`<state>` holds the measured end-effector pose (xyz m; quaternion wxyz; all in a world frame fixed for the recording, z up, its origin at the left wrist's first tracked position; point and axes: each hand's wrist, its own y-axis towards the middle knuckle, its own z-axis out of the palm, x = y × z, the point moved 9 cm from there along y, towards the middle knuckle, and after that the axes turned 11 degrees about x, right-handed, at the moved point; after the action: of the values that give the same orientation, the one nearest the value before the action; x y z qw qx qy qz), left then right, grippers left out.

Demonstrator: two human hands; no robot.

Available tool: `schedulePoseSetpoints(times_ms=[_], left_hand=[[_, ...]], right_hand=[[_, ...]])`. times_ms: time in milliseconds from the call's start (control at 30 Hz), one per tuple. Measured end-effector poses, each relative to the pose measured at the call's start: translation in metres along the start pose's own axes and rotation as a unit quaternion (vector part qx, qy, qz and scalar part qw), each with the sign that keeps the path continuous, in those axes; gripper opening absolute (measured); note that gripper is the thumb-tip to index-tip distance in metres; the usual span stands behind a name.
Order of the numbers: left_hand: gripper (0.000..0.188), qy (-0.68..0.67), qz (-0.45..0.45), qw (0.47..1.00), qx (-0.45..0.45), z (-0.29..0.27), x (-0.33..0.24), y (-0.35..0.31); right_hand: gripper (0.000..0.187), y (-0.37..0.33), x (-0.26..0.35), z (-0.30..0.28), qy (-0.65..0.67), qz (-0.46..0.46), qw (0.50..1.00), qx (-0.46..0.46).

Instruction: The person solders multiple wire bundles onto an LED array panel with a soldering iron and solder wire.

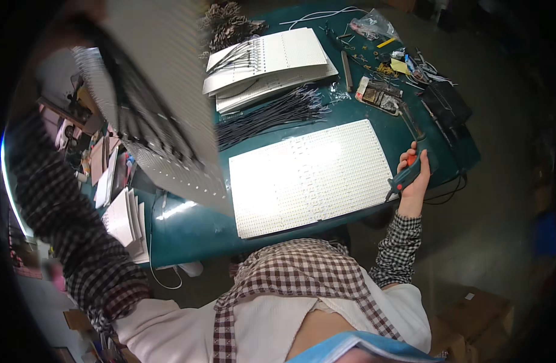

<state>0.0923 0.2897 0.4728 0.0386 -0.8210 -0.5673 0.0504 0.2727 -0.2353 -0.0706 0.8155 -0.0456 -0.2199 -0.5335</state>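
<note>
Board (311, 175) lies flat on counter (184, 242), just L of R hand (419, 176), long axis running approx. L–R; R is the nearer hand. R fingers are wrapped closed round gun (405, 178), its tip up by tray (376, 95), contact unclear. L hand (86, 11), dark + blurred at top edge, is at raised panel (169, 54), apparently holding it; can't tell how far its fingers are open. Count: 1 flat board, 1 raised panel, 1 gun, 1 tray, 1 wire bundle (272, 118) beyond board, 1 stack (293, 51) behind that (no. of sheets unclear).
</note>
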Motion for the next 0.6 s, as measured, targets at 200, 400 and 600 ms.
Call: schedulePoseSetpoints(times_ms=[200, 400, 600], left_hand=[[0.025, 0.053, 0.155, 0.940, 0.299, 0.195, -0.243, 0.229], [0.031, 0.133, 0.193, 0.972, 0.016, 0.233, -0.253, 0.272], [0.029, 0.092, 0.098, 0.988, -0.073, 0.300, -0.189, 0.172]], right_hand=[[0.035, -0.027, 0.028, -0.018, 0.023, -0.042, 0.998, -0.045], [0.037, -0.068, 0.064, -0.016, -0.006, -0.079, 0.996, -0.033], [0.042, -0.078, 0.063, 0.017, -0.039, -0.069, 0.997, -0.020]])
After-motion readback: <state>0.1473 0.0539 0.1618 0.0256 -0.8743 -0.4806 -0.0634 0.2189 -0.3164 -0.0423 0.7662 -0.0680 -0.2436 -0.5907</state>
